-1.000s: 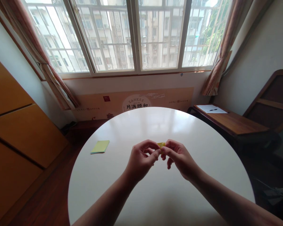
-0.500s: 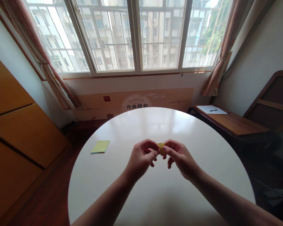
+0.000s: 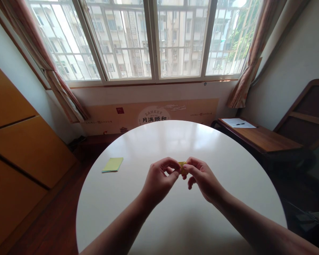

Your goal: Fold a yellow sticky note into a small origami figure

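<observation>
Between my two hands, above the middle of the white round table (image 3: 108,205), is a small folded piece of yellow paper (image 3: 182,164). My left hand (image 3: 162,179) pinches its left end between thumb and forefinger. The right end is gripped by my right hand (image 3: 200,173), whose thumb lies over the near side while its lower fingers curl beneath. Fingers cover much of the paper, so its full folded shape is hidden. A pad of yellow-green sticky notes (image 3: 112,164), with a bluish layer at the bottom, lies on the table to the left of my hands.
At right, a wooden bench (image 3: 276,136) bears a white paper sheet (image 3: 232,123) with a pen on it. Orange-brown cabinets (image 3: 23,156) stand at left. Beyond the table are a printed panel (image 3: 202,109) and a barred window (image 3: 180,42).
The left hand's lower fingers have tucked in out of sight behind the palm. Both hands stay in nearly the same place, still pinching the yellow paper.
</observation>
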The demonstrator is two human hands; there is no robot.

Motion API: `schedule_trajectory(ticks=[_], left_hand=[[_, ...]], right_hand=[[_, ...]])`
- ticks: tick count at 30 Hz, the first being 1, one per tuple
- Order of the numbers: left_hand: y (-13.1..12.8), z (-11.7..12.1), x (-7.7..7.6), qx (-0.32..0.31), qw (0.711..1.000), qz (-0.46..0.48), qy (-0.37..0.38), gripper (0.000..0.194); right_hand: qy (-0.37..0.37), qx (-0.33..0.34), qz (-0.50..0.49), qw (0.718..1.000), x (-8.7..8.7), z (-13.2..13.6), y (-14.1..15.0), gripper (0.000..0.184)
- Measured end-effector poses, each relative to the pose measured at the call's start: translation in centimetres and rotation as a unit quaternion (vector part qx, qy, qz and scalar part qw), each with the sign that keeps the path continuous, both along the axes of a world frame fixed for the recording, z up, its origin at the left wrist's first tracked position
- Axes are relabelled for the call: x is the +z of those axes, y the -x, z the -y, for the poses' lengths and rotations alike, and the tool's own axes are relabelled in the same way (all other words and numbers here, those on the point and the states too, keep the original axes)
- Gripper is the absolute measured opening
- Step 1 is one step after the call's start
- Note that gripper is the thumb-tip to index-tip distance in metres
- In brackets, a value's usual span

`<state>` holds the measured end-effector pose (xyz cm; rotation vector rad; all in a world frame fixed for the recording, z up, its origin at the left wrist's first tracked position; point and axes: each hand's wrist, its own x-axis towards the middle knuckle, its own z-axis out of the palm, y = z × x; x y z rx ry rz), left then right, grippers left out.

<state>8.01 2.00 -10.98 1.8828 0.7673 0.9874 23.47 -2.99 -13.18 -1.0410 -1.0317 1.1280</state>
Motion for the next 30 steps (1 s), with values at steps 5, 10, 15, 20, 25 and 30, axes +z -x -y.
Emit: schedule_trajectory(ticks=[5,10,15,20,25,30], left_hand=[[0.04,-0.15,0.20,-0.012,0.999,0.002,0.039,0.005],[0.24,-0.46,0.35,-0.043,0.991,0.031,0.126,0.006],[0.31,-0.40,0.47,-0.029,0.995,0.020,0.093,0.011],[0.42,-0.14,0.72,-0.025,0.999,0.010,0.044,0.015],[0.51,-0.11,0.75,-0.039,0.999,0.003,0.022,0.018],[0.46,-0.29,0.51,-0.011,1.000,0.028,-0.005,0.018]], right_hand=[[-0.015,0.003,0.019,1.000,-0.11,-0.07,-0.19,0.021],[-0.025,0.009,0.030,0.999,0.03,-0.07,-0.36,0.017],[-0.025,0.004,0.031,0.999,-0.03,-0.09,-0.46,0.018],[-0.033,0.008,0.027,0.999,0.08,-0.05,-0.48,0.021],[-0.071,0.017,0.008,0.997,0.01,0.07,-0.43,0.029],[-0.086,0.010,0.030,0.996,-0.17,0.08,-0.40,0.016]])
